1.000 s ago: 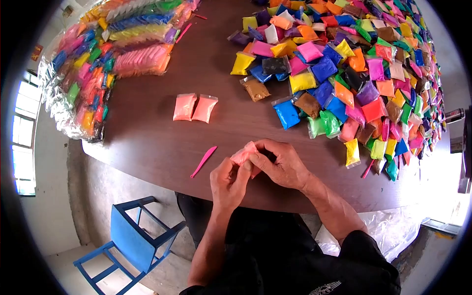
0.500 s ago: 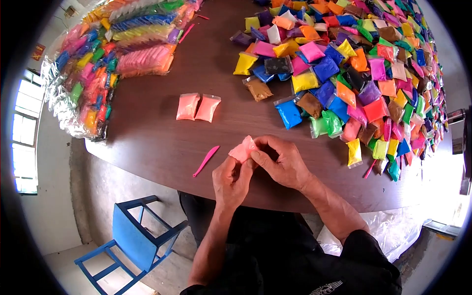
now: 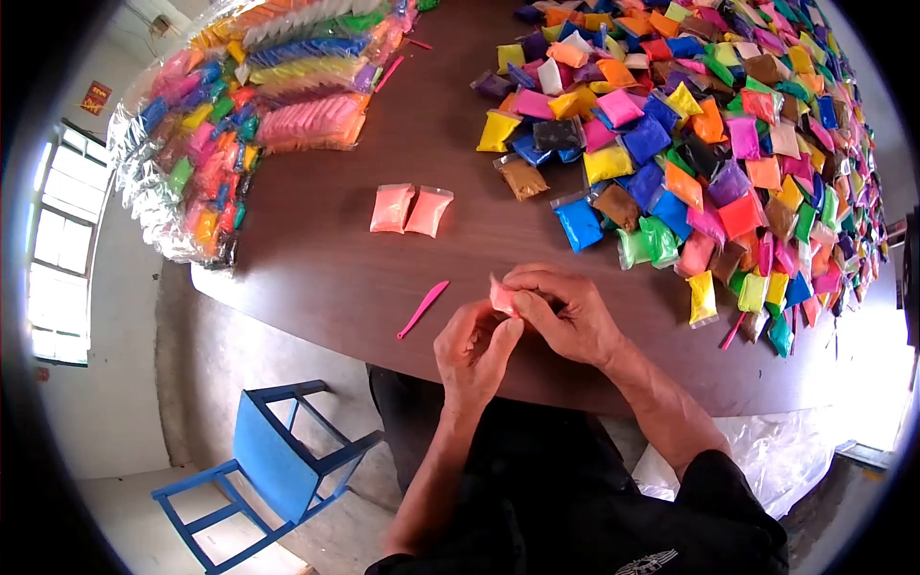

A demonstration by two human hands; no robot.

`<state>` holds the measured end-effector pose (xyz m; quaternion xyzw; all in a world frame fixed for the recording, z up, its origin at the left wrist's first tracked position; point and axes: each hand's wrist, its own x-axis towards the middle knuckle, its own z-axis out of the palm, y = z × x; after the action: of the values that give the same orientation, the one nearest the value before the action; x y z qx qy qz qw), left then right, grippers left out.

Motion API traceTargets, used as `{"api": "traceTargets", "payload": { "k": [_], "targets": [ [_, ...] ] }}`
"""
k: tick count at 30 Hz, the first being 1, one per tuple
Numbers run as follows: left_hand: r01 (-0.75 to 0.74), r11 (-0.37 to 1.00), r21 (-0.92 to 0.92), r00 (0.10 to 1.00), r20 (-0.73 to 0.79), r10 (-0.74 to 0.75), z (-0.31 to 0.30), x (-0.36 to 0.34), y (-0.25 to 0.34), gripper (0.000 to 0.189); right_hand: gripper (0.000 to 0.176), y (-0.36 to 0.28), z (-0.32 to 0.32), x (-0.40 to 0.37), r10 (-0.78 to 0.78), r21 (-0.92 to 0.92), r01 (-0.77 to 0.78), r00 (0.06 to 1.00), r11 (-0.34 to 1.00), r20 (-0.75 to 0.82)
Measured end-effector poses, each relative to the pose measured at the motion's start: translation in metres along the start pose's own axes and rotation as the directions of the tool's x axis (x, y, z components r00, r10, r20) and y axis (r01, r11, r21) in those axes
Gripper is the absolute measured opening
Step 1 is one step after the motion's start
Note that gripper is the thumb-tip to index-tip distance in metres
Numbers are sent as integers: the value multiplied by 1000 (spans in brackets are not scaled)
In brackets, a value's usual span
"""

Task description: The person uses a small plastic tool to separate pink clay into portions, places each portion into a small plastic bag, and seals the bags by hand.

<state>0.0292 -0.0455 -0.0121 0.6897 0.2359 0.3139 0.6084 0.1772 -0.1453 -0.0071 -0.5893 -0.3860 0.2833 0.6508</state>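
A small salmon-pink clay packet (image 3: 501,296) is held over the table's near edge, between my two hands, mostly covered by fingers. My right hand (image 3: 575,321) pinches it between thumb and bent fingers from the right. From the left, my left hand (image 3: 474,353) is closed with its thumb tip against the packet's lower side. Two filled salmon-pink packets (image 3: 391,209) lie side by side on the table beyond my hands. A pink plastic clay knife (image 3: 423,310) rests to the left of my left hand.
A big heap of coloured packets (image 3: 644,142) spreads over the right of the brown table (image 3: 316,230). Clear bags of sorted packets (image 3: 307,123) stand at the far left. Below the table edge are a blue chair (image 3: 278,460) and clear plastic sheeting (image 3: 767,450).
The view has shifted, so the table appears further right. The packet in my hands shows less of its surface now, turned and more covered by my fingers.
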Motion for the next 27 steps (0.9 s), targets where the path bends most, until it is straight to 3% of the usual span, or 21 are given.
{"api": "traceTargets", "payload": {
  "k": [1,3,4,6,9,13,17,19,21,23,25,27],
  "targets": [
    [-1,1000,4,1000,3,1,-2,0,-5,15,23,-2,-1,0,-116,-45,117,993,992,22],
    [-129,967,219,991,5,131,-5,0,-9,19,24,-2,-4,-3,-143,-128,145,989,981,25],
    [-131,966,222,991,7,133,-4,-1,-8,19,26,-3,-5,-5,-165,-213,168,986,963,31],
    [12,994,109,1000,-15,-10,-2,0,-5,21,29,-5,-3,-4,-134,-181,139,990,974,39],
    [53,998,-12,998,-12,-54,-2,0,-4,21,31,-2,-4,-5,-69,-143,78,995,987,67],
    [69,998,-6,996,-51,-69,-2,4,-2,22,28,-6,-5,-5,36,-119,-19,988,993,149],
    [172,959,-227,985,8,-175,-8,3,-8,23,27,-4,5,-9,49,20,-51,995,998,91],
    [239,933,-270,969,1,-248,-4,5,-14,21,28,-2,5,-8,117,-131,-110,992,985,48],
    [205,975,-85,979,1,-205,-6,2,-30,16,24,3,4,-6,130,-212,-114,989,971,64],
    [85,996,11,996,35,-85,-11,2,-29,13,20,-7,12,-4,34,-197,-32,999,980,5],
    [40,987,-158,999,-23,-44,-4,0,-32,14,16,-8,14,-3,-20,-174,17,1000,985,-16],
    [41,995,-88,998,55,-36,-10,0,-35,17,14,3,7,-2,-26,-165,28,1000,986,15]
  ]
}}
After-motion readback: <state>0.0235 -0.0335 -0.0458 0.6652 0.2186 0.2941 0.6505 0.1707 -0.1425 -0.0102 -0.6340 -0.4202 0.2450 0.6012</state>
